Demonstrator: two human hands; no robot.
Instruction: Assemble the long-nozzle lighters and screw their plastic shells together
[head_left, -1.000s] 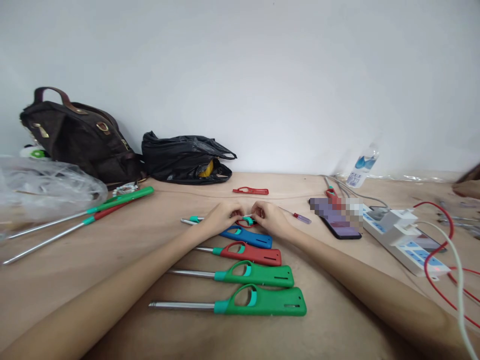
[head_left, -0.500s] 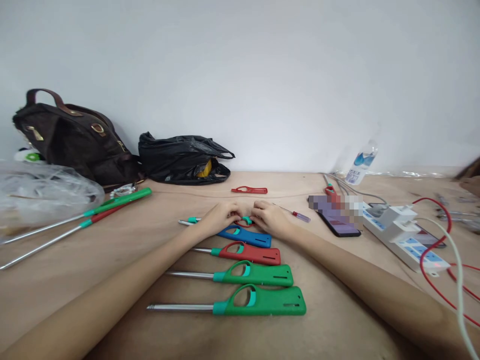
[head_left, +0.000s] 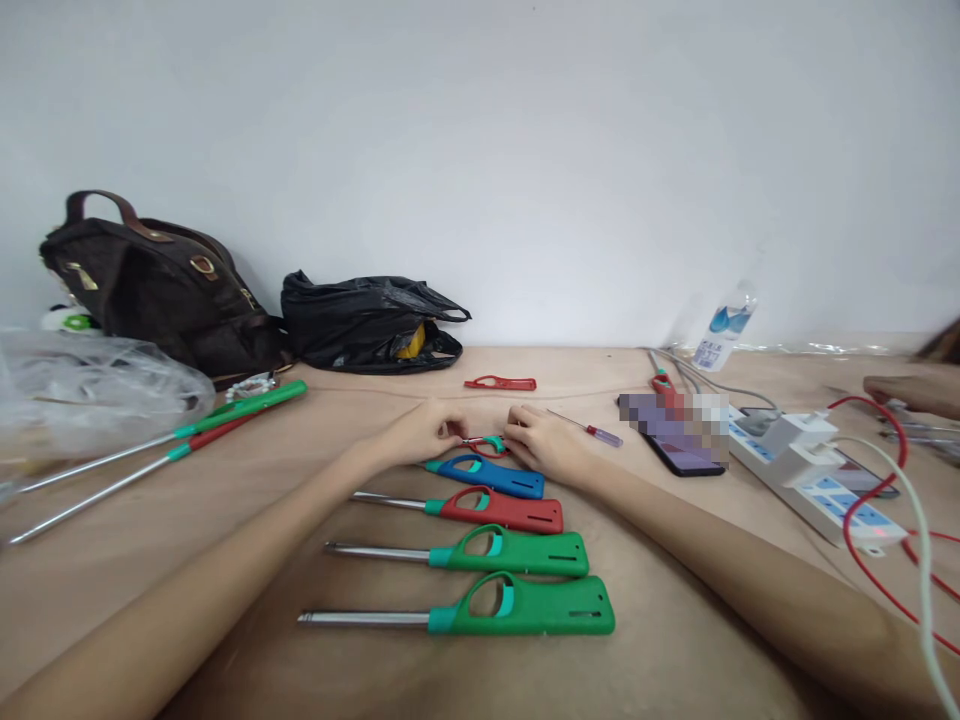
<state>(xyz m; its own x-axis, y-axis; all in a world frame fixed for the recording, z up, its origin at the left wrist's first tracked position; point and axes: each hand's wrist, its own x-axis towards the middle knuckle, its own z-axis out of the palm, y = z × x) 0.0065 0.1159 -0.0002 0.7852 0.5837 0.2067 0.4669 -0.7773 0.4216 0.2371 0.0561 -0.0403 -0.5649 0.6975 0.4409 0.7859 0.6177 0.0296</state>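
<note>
Red lighter (head_left: 496, 445) between the left hand (head_left: 427, 436) and right hand (head_left: 551, 443), at the bench (head_left: 420, 665)
Fingers of both hands curl close at its ends, too hidden to tell their grip; nearer than the hands, four lighters (head_left: 532, 550) line the pale brown wood; beyond the left hand sits a black plastic bag (head_left: 352, 322), before a plain whitish wall (head_left: 525, 180)

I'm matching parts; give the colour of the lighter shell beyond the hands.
The lighter shell is red; best view: head.
</note>
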